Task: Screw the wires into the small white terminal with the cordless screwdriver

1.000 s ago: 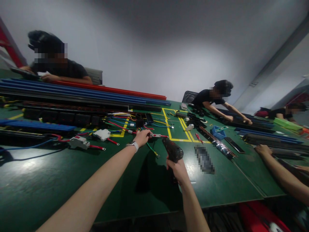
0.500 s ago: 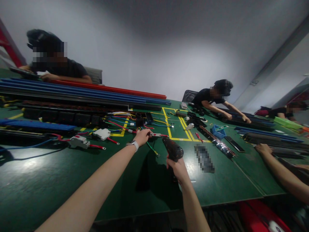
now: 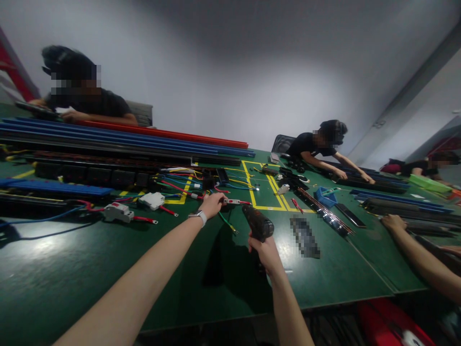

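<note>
My right hand [image 3: 264, 250] is wrapped round the handle of a dark cordless drill [image 3: 258, 225]. The drill's nose points away from me, just right of a small white and red circuit breaker [image 3: 233, 202]. My left hand [image 3: 213, 205], with a pale watch on its wrist, is closed on the near end of that breaker; its fingers hide part of it. A red wire [image 3: 246, 203] comes out of the breaker's right side. Below lies a green wire [image 3: 229, 225] with a metal lug. Left of my hand, two white circuit breakers [image 3: 152, 200] with red leads lie on the table.
Blue and orange rails [image 3: 173, 136] run along the far left of the green table [image 3: 165, 283]. A blue bin [image 3: 325, 195], a red screwdriver [image 3: 297, 205] and a dark phone-like slab [image 3: 350, 215] lie to the right. A co-worker's arm [image 3: 414, 250] reaches in at far right; others work across.
Both my hands, the drill and the breaker hold nearly the same places. Across the table, a co-worker's hands have shifted very slightly.
</note>
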`<state>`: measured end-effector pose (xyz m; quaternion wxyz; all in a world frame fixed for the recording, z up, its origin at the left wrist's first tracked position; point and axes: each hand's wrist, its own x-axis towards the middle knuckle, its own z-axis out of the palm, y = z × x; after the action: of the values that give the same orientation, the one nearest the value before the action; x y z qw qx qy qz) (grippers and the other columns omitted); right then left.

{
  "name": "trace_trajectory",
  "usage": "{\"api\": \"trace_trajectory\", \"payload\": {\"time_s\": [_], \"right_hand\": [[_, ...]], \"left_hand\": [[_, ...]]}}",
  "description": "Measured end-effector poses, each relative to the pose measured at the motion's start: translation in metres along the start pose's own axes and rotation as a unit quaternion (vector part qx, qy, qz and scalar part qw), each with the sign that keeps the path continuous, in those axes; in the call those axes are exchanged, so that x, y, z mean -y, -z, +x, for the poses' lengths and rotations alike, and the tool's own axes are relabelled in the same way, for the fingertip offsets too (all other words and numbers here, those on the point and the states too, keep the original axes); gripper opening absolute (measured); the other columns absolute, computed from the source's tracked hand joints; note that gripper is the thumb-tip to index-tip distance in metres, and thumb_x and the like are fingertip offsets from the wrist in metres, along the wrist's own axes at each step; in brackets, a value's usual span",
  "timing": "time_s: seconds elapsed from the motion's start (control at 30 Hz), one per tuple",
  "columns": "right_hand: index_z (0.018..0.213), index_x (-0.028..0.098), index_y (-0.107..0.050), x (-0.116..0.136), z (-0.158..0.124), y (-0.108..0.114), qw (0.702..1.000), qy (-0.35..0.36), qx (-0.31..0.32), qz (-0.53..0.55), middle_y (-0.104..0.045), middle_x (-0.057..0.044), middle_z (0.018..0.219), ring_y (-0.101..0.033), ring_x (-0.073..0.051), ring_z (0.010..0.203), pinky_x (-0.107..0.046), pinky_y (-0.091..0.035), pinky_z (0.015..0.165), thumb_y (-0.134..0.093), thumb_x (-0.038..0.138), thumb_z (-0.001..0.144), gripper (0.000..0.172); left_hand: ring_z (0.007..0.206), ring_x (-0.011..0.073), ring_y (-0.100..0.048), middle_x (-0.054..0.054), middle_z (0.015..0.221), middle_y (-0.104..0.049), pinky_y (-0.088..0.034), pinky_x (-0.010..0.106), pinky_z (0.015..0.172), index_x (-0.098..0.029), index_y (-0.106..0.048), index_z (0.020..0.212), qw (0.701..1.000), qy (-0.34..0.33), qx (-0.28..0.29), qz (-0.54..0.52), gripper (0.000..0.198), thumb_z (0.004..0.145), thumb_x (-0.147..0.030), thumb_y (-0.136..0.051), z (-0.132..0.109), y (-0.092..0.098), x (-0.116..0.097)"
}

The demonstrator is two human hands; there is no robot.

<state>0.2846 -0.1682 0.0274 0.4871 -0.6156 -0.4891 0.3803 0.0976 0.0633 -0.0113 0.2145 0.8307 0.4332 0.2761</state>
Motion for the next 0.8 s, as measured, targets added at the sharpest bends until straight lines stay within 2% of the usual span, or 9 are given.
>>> {"api": "trace_trajectory", "payload": {"time_s": [0.23, 0.4, 0.8], "right_hand": [[0.090, 0.018, -0.064, -0.0044, 0.0000, 0.0002, 1.000, 0.000, 0.004, 0.004, -0.064, 0.001, 0.062, -0.061, -0.019, 0.059, -0.028, -0.043, 0.059, -0.062, 0.026, 0.076, 0.016], [0.088, 0.018, -0.064, -0.0052, 0.0006, 0.0000, 1.000, 0.007, 0.002, 0.007, -0.063, 0.001, 0.063, -0.061, -0.019, 0.060, -0.029, -0.044, 0.060, -0.062, 0.025, 0.076, 0.015], [0.088, 0.018, -0.064, -0.0049, 0.0012, 0.0007, 1.000, 0.006, 0.005, -0.018, -0.063, 0.001, 0.062, -0.060, -0.018, 0.059, -0.028, -0.043, 0.060, -0.061, 0.025, 0.076, 0.015]], "left_hand": [[0.114, 0.0251, -0.063, 0.003, 0.117, -0.073, -0.035, 0.044, 0.106, -0.027, -0.072, 0.102, 1.000, 0.003, 0.000, -0.008, 0.022, 0.087, -0.021, -0.058, 0.0005, -0.0002, 0.0002], [0.115, 0.0258, -0.063, 0.003, 0.117, -0.073, -0.035, 0.044, 0.106, -0.027, -0.072, 0.103, 1.000, 0.002, -0.012, -0.007, 0.024, 0.086, -0.018, -0.058, 0.0002, -0.0012, 0.0002], [0.116, 0.0251, -0.062, 0.003, 0.118, -0.073, -0.035, 0.043, 0.104, -0.027, -0.072, 0.104, 1.000, 0.001, -0.001, -0.001, 0.024, 0.087, -0.017, -0.058, 0.0035, -0.0045, 0.0059]]}}
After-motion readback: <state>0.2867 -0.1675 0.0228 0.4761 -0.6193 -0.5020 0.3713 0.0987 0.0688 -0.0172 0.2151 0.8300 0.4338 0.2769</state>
